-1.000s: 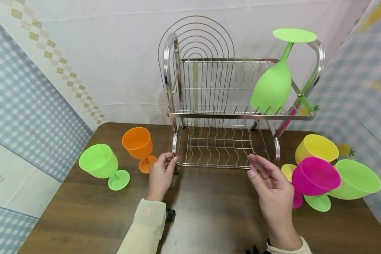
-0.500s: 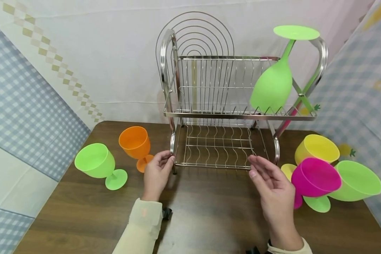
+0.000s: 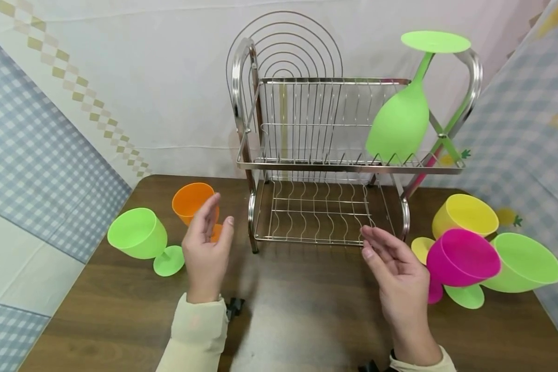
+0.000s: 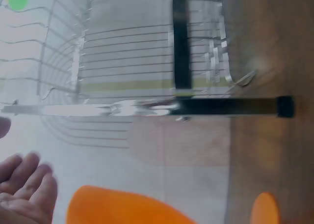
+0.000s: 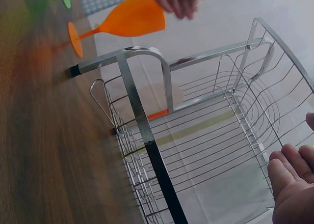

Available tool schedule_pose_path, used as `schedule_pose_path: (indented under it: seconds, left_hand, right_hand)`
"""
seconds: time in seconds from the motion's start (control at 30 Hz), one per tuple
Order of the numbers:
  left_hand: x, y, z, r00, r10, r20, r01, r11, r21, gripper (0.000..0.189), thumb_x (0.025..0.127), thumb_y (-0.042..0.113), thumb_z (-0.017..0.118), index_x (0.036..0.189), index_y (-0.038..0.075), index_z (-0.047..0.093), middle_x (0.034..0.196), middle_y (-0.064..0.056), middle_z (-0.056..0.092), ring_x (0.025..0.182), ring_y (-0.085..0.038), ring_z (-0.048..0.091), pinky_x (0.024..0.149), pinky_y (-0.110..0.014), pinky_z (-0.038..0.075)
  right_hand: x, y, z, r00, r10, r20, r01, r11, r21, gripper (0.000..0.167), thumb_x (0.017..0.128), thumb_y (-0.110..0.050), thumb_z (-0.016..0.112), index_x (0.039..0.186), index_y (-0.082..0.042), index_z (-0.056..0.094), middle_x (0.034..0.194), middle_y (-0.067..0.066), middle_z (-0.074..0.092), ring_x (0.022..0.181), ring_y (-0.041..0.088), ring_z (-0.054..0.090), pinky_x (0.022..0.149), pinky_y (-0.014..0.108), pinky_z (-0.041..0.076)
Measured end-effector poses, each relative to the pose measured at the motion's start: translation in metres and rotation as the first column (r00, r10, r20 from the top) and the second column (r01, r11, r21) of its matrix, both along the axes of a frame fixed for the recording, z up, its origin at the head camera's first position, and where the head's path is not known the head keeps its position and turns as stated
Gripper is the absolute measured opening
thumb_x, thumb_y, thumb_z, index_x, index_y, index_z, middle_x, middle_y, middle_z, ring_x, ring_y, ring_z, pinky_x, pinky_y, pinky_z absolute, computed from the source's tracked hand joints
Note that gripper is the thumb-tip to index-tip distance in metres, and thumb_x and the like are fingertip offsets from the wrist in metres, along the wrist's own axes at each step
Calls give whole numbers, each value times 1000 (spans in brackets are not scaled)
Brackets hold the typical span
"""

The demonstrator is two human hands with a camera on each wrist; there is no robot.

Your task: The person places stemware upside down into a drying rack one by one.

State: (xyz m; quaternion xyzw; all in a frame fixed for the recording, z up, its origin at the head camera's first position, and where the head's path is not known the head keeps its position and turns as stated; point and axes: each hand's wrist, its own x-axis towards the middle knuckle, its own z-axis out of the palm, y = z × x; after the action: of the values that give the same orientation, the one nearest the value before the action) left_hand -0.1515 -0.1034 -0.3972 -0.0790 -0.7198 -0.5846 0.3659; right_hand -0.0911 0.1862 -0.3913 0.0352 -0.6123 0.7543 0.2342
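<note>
My left hand is raised off the table with its fingers extended, holding nothing. Just behind it stands an orange goblet, whose stem and part of the base the hand hides; I cannot tell whether they touch. A two-tier metal dish rack occupies the back middle. On its upper tier, at the right, a green goblet stands upside down. My right hand, loosely bent and holding nothing, hovers before the rack's lower right corner. Close to its right is a magenta goblet.
A second green goblet stands at the left. To the right, a yellow goblet and another green one cluster with the magenta one. Cloth hangings rise behind the wooden table.
My left hand has come away from the rack's left front leg and moved left, before the orange goblet, with its fingers straightening. The right hand stays nearly still.
</note>
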Motion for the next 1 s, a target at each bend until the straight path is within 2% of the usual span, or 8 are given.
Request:
schedule_pose_path:
  seconds: [0.1, 0.17, 0.27, 0.37, 0.53, 0.77, 0.87, 1.0]
  left_hand:
    - [-2, -5, 0, 994, 85, -69, -86, 996, -7, 62, 83, -15, 69, 141, -3, 53, 145, -12, 53, 137, -24, 48, 111, -42, 41]
    - [-4, -9, -2, 987, 151, -61, -152, 988, -17, 70, 82, -13, 70, 147, -3, 45, 152, -11, 45, 142, -23, 41, 115, -44, 36]
    - [-8, -17, -6, 973, 230, 30, -229, 973, -34, 81, 84, -3, 73, 155, 3, 33, 160, -3, 33, 147, -16, 30, 120, -37, 27]
    - [-13, -25, -12, 955, 268, 129, -264, 963, -48, 88, 87, 7, 75, 158, 9, 24, 163, 1, 25, 148, -13, 25, 121, -30, 21]
    - [-21, -33, -20, 929, 259, 265, -247, 966, -78, 98, 86, 21, 80, 160, 10, 16, 165, 0, 21, 148, -13, 23, 121, -28, 19]
    - [-27, -40, -28, 888, 223, 403, -223, 974, -48, 104, 87, 23, 80, 161, 10, 9, 163, -6, 24, 145, -20, 30, 121, -36, 23]
    - [-25, -41, -27, 875, 218, 432, -221, 974, -43, 100, 89, 24, 78, 161, 12, 11, 159, -8, 28, 143, -24, 34, 121, -41, 26]
    - [-22, -42, -23, 879, 237, 414, -224, 971, -81, 95, 89, 23, 79, 160, 12, 17, 156, -9, 33, 141, -26, 36, 120, -42, 28]
  right_hand:
    - [-1, 2, -3, 999, 16, -34, -16, 1000, -2, 36, 89, 18, 63, 125, 19, 57, 119, 15, 71, 114, 23, 67, 96, 33, 52]
    - [-1, 2, -4, 998, 26, -50, -27, 1000, -6, 36, 89, 18, 62, 124, 20, 56, 120, 17, 70, 115, 23, 67, 96, 33, 52]
    - [0, 2, -6, 998, 28, -47, -28, 1000, -4, 36, 89, 18, 62, 124, 20, 56, 119, 16, 70, 115, 23, 67, 96, 33, 52]
    - [0, 1, -7, 999, 33, -40, -33, 999, 2, 36, 89, 18, 62, 125, 20, 56, 120, 17, 70, 115, 24, 67, 97, 33, 52]
    - [-1, -2, -8, 998, 40, -53, -40, 999, -11, 36, 88, 20, 62, 124, 19, 57, 119, 18, 70, 114, 25, 67, 96, 33, 52]
    - [-3, -5, -10, 995, 60, -85, -63, 997, -40, 35, 88, 21, 61, 122, 21, 57, 118, 19, 70, 113, 24, 68, 95, 31, 53]
    - [-4, -5, -11, 995, 59, -82, -62, 998, -31, 35, 88, 21, 62, 122, 20, 58, 118, 19, 70, 113, 24, 67, 95, 31, 53]
    - [-5, -7, -13, 993, 75, -86, -78, 996, -36, 35, 87, 22, 61, 122, 21, 57, 118, 19, 70, 113, 24, 67, 95, 31, 53]
